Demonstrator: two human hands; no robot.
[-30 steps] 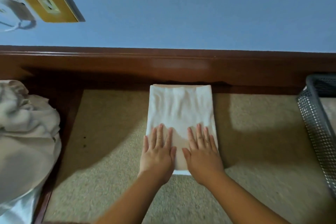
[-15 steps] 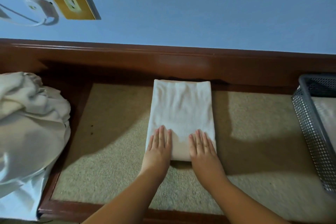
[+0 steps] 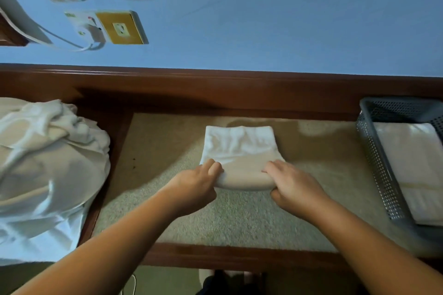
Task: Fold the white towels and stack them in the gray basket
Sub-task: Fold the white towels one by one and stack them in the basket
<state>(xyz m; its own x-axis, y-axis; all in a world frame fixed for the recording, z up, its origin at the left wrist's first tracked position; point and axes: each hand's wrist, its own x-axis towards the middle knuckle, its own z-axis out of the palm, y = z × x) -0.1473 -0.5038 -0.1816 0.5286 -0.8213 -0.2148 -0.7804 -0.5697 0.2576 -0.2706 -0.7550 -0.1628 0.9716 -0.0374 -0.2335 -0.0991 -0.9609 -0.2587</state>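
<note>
Blue wall (image 3: 287, 19) behind, with yellow socket plate (image 3: 121, 29), no legible writing. Beige-topped counter (image 3: 239, 218), wood-framed. Folded towel (image 3: 239, 148) at center, near edge gripped by left hand (image 3: 196, 187) and right hand (image 3: 294, 187). Gray basket (image 3: 381, 175) right of towel, holding stacked towels (image 3: 414, 163). Unfolded pile (image 3: 48, 151) left of towel.

blue wall (image 3: 275, 19), wall socket (image 3: 121, 29), beige carpeted tabletop (image 3: 239, 218)

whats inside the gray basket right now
Folded white towels lie stacked inside the gray perforated plastic basket. The basket floor beneath them is covered, and its right part is out of frame.
</note>
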